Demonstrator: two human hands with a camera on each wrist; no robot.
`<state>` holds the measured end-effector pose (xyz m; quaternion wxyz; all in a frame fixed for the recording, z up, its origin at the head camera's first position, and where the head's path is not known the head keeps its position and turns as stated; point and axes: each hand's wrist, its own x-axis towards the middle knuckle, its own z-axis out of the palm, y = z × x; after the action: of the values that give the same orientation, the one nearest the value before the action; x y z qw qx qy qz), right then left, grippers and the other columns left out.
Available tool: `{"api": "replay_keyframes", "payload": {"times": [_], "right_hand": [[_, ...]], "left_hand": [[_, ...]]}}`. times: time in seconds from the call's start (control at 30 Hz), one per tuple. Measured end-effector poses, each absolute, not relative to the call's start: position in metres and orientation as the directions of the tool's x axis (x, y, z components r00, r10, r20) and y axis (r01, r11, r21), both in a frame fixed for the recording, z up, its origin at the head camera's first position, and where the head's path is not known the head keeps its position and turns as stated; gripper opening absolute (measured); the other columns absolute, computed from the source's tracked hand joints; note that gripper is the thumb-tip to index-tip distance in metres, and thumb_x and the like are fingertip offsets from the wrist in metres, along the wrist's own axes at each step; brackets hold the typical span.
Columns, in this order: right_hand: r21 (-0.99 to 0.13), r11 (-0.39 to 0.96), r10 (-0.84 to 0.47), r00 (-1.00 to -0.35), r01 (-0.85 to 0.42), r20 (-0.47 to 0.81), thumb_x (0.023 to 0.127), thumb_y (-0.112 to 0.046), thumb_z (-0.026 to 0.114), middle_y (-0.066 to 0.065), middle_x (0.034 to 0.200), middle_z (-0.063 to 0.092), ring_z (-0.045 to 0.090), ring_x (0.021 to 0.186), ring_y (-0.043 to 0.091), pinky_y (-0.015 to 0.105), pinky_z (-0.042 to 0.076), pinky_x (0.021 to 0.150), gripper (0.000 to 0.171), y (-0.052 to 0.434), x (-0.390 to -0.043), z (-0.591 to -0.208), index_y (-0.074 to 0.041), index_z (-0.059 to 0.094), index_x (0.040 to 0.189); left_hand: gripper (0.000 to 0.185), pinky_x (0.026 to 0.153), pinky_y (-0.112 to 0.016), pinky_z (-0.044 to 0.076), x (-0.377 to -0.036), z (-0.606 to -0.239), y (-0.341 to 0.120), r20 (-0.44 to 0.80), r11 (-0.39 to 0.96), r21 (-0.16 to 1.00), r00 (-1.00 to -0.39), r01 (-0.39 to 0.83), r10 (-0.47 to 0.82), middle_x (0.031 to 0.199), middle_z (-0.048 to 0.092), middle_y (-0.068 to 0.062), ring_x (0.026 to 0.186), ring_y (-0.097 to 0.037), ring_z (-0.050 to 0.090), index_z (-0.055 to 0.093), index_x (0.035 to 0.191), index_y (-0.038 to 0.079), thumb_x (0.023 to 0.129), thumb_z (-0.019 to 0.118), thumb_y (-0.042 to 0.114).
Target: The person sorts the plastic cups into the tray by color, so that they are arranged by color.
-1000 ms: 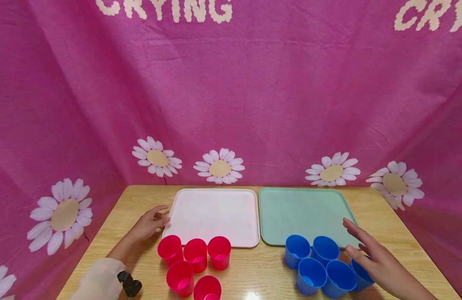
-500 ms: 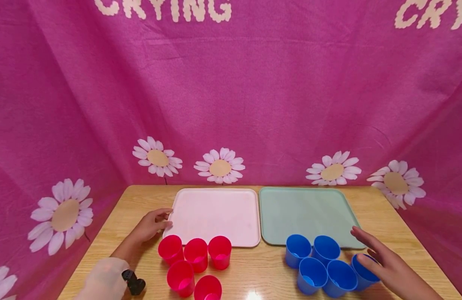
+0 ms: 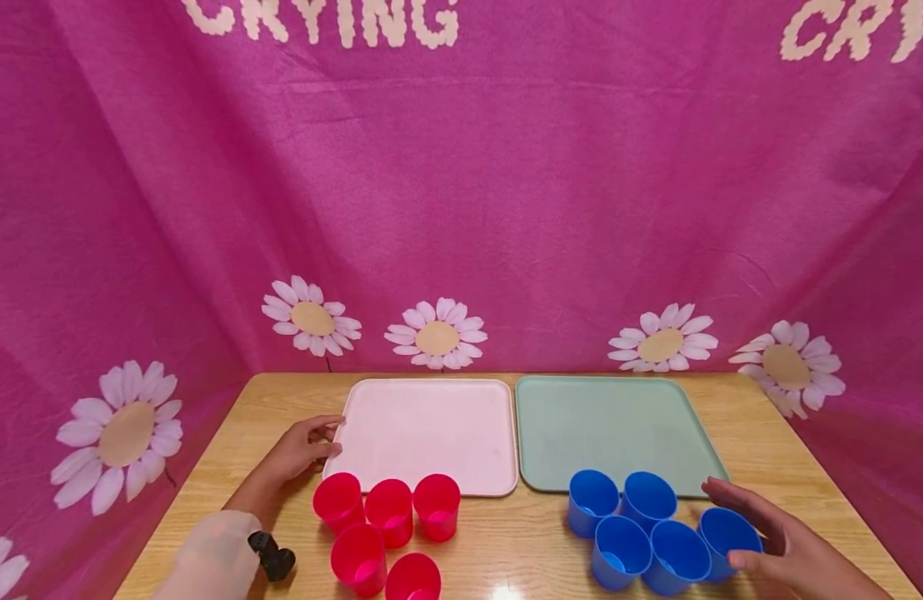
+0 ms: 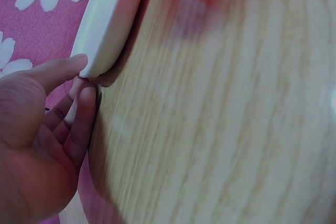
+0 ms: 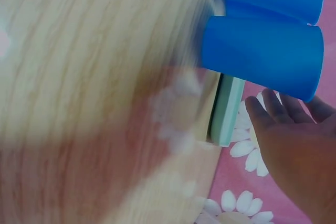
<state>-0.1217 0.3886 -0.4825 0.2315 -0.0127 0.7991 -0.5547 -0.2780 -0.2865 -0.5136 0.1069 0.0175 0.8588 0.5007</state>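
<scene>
My left hand [image 3: 300, 450] is at the left edge of a pale pink tray [image 3: 431, 433]; in the left wrist view the thumb lies on the tray's rim [image 4: 105, 30] with the fingers curled below it. My right hand [image 3: 784, 542] reaches around the outer side of the rightmost blue cup [image 3: 724, 537], fingers behind it and thumb in front, loosely bent. In the right wrist view the fingertips [image 5: 270, 100] are right beside that cup [image 5: 262, 53]. Several blue cups [image 3: 622, 550] stand upright in a cluster below the mint green tray [image 3: 611, 433].
Several red cups [image 3: 390, 508] stand upright on the wooden table [image 3: 499, 542], in front of the pink tray. The two trays lie side by side at the back. A magenta cloth [image 3: 506, 208] with daisies hangs behind and around the table.
My right hand has come down and toward the near side around the rightmost blue cup, which has moved slightly right. The left hand has come up to the pink tray's edge and stays there.
</scene>
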Motion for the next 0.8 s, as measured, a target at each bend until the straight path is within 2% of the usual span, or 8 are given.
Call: {"api": "replay_keyframes", "payload": {"times": [0.13, 0.23, 0.3, 0.37, 0.47, 0.6, 0.73, 0.8], "right_hand": [[-0.895, 0.359, -0.288, -0.881, 0.264, -0.375, 0.105, -0.029, 0.057, 0.032, 0.166, 0.010, 0.037, 0.142, 0.053, 0.054, 0.054, 0.098, 0.073, 0.393, -0.120, -0.488, -0.018, 0.017, 0.165], [-0.895, 0.367, -0.303, -0.877, 0.254, -0.373, 0.103, -0.025, 0.061, 0.036, 0.164, 0.014, 0.044, 0.138, 0.050, 0.053, 0.055, 0.097, 0.068, 0.396, -0.119, -0.490, -0.031, 0.027, 0.162], [-0.895, 0.374, -0.315, -0.875, 0.242, -0.368, 0.103, -0.023, 0.063, 0.038, 0.162, 0.016, 0.048, 0.135, 0.048, 0.053, 0.056, 0.096, 0.064, 0.398, -0.119, -0.490, -0.044, 0.034, 0.156], [-0.892, 0.381, -0.317, -0.871, 0.245, -0.375, 0.102, -0.022, 0.064, 0.039, 0.160, 0.018, 0.051, 0.133, 0.046, 0.053, 0.056, 0.096, 0.061, 0.399, -0.119, -0.490, -0.051, 0.039, 0.150], [-0.883, 0.393, -0.311, -0.867, 0.256, -0.390, 0.102, -0.021, 0.064, 0.041, 0.157, 0.023, 0.056, 0.128, 0.041, 0.054, 0.057, 0.094, 0.060, 0.400, -0.119, -0.490, -0.043, 0.040, 0.153], [-0.878, 0.403, -0.300, -0.870, 0.257, -0.392, 0.102, -0.021, 0.064, 0.041, 0.154, 0.029, 0.060, 0.123, 0.038, 0.055, 0.057, 0.092, 0.062, 0.400, -0.118, -0.490, -0.024, 0.036, 0.158], [-0.872, 0.417, -0.279, -0.877, 0.256, -0.391, 0.102, -0.022, 0.065, 0.042, 0.155, 0.025, 0.059, 0.123, 0.042, 0.055, 0.057, 0.092, 0.064, 0.398, -0.117, -0.485, -0.026, 0.035, 0.158], [-0.863, 0.445, -0.262, -0.888, 0.237, -0.379, 0.101, -0.024, 0.066, 0.043, 0.157, 0.021, 0.058, 0.124, 0.044, 0.056, 0.057, 0.092, 0.068, 0.397, -0.117, -0.482, -0.020, 0.031, 0.160]], "left_hand": [[0.059, 0.066, -0.030, 0.056, -0.280, -0.515, -0.287, -0.162, 0.490, 0.869, -0.975, -0.069, 0.149, 0.108, 0.058, -0.016, 0.081, -0.023, 0.056, 0.051, 0.149, 0.001, 0.094, 0.072, 0.004], [0.061, 0.065, -0.029, 0.055, -0.281, -0.516, -0.286, -0.163, 0.487, 0.870, -0.977, -0.076, 0.138, 0.107, 0.058, -0.014, 0.079, -0.023, 0.055, 0.050, 0.150, 0.003, 0.093, 0.073, 0.003], [0.062, 0.064, -0.029, 0.054, -0.281, -0.516, -0.286, -0.164, 0.489, 0.868, -0.978, -0.081, 0.130, 0.106, 0.058, -0.014, 0.079, -0.023, 0.054, 0.050, 0.150, 0.003, 0.093, 0.074, 0.004], [0.062, 0.064, -0.029, 0.054, -0.281, -0.517, -0.286, -0.160, 0.493, 0.866, -0.979, -0.079, 0.125, 0.107, 0.058, -0.014, 0.078, -0.023, 0.053, 0.050, 0.150, 0.004, 0.093, 0.074, 0.004], [0.062, 0.064, -0.029, 0.053, -0.281, -0.518, -0.286, -0.157, 0.496, 0.865, -0.980, -0.077, 0.122, 0.107, 0.058, -0.014, 0.078, -0.023, 0.053, 0.051, 0.150, 0.004, 0.093, 0.074, 0.005], [0.060, 0.062, -0.028, 0.053, -0.280, -0.519, -0.286, -0.148, 0.490, 0.868, -0.982, -0.073, 0.117, 0.106, 0.057, -0.014, 0.077, -0.023, 0.053, 0.052, 0.149, 0.004, 0.093, 0.073, 0.003], [0.059, 0.061, -0.028, 0.052, -0.280, -0.520, -0.286, -0.134, 0.500, 0.864, -0.984, -0.059, 0.116, 0.105, 0.057, -0.014, 0.075, -0.022, 0.053, 0.052, 0.148, 0.003, 0.093, 0.073, 0.001], [0.059, 0.061, -0.027, 0.052, -0.280, -0.521, -0.286, -0.128, 0.507, 0.860, -0.985, -0.051, 0.119, 0.105, 0.057, -0.014, 0.075, -0.022, 0.052, 0.052, 0.148, 0.002, 0.093, 0.073, 0.001]]}}
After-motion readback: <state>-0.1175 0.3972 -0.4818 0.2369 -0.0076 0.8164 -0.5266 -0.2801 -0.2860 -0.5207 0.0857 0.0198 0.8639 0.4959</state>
